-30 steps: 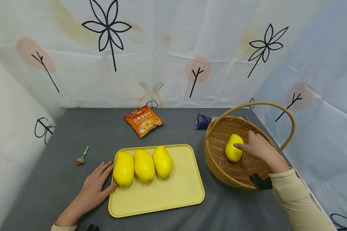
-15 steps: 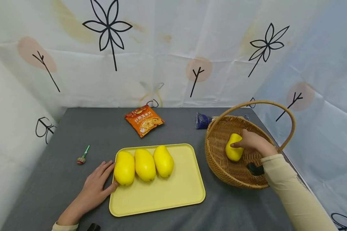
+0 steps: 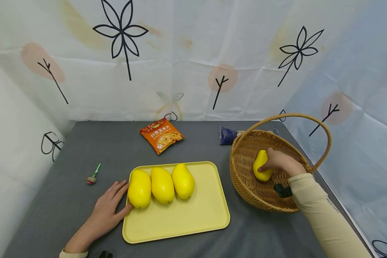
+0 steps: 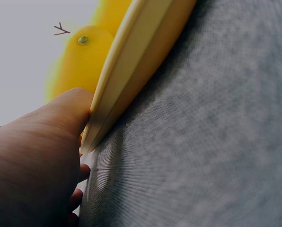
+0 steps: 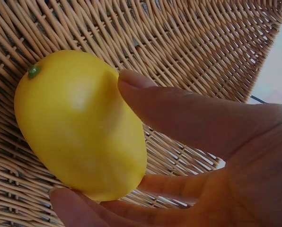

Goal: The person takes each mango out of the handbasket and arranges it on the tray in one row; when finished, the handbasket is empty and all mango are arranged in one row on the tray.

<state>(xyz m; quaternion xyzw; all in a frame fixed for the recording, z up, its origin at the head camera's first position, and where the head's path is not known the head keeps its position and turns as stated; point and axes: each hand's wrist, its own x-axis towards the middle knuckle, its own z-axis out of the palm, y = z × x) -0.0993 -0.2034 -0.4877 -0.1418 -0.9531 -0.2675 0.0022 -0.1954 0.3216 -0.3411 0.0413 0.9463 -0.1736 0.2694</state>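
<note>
In the head view my right hand [image 3: 278, 161] reaches into a wicker basket [image 3: 245, 190] and grips a yellow mango [image 3: 260, 165] lying inside. The right wrist view shows my thumb on one side of this mango [image 5: 79, 123] and my fingers curled round the other. My left hand [image 3: 104, 211] rests at the left edge of a yellow tray [image 3: 193, 218], fingers extended, thumb over the rim. On the tray a row of three more mangoes [image 3: 162, 185] lies towards its left, the nearest one beside my left fingers. The left wrist view shows my thumb at the tray's rim [image 4: 117, 85].
Behind the tray lies an orange snack bag [image 3: 162, 135]. A dark blue packet [image 3: 227, 136] is partly hidden behind the basket, whose tall handle [image 3: 296, 115] arches up. A lollipop [image 3: 93, 175] lies at the left on the grey tablecloth [image 3: 116, 147]. Patterned curtains enclose the table.
My right hand has moved slightly left inside the basket and closed round the mango, which has tilted a little. My left hand has stayed at the tray's edge.
</note>
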